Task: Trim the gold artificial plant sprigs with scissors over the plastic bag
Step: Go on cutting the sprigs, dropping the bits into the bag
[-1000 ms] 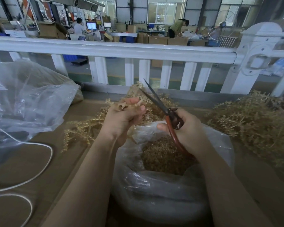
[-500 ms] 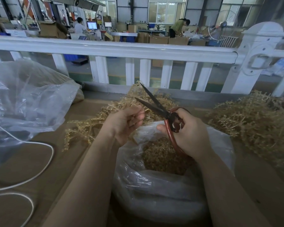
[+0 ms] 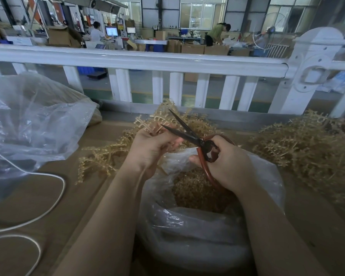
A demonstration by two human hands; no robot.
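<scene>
Brown cardboard table (image 3: 38, 198) runs up to a white railing (image 3: 147, 60), with a workshop beyond. Scissors (image 3: 187, 134) point up and to the left, blades parted in a V, red handles gripped in the right hand (image 3: 229, 164). Left hand (image 3: 151, 150) pinches a gold sprig (image 3: 147, 122) whose stems rise just beside the lower blade tip. Both sit above the open plastic bag (image 3: 187, 232) of gold trimmings. Sprig piles (image 3: 307, 152) lie right and behind; a larger clear bag (image 3: 32, 124) and white cord (image 3: 54, 196) left
</scene>
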